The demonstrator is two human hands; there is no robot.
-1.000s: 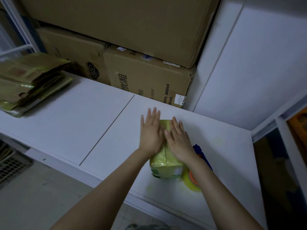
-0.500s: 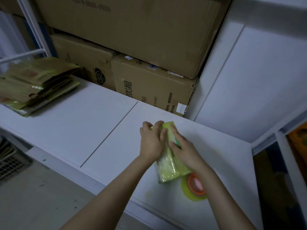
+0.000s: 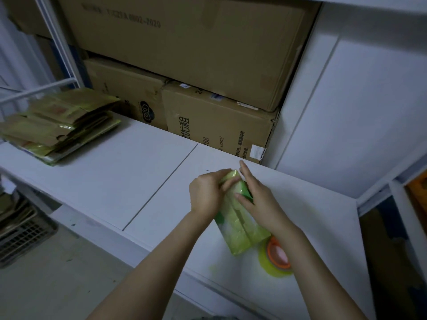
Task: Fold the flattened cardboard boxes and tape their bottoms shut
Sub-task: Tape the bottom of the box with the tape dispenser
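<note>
A small yellow-green cardboard box (image 3: pixel 238 229) lies on the white table (image 3: pixel 115 181), its far end lifted between my hands. My left hand (image 3: pixel 208 195) grips the far left corner of the box, fingers curled over its end. My right hand (image 3: pixel 256 197) rests along the box's right side, its thumb pressing on the top face and its fingers stretched forward. A roll of yellowish tape with an orange core (image 3: pixel 277 257) lies on the table just behind the box's near end, partly hidden by my right forearm.
A stack of flattened yellow-brown boxes (image 3: pixel 57 125) lies at the table's far left. Large brown cartons (image 3: pixel 196 54) are piled against the back. A white cabinet wall (image 3: pixel 358 100) stands on the right. A dark crate (image 3: pixel 20 234) sits on the floor at left.
Both hands went from lying flat on top of the box to holding its far end. The box turned and its far end came up off the table. The camera shifted, showing more of the tape roll.
</note>
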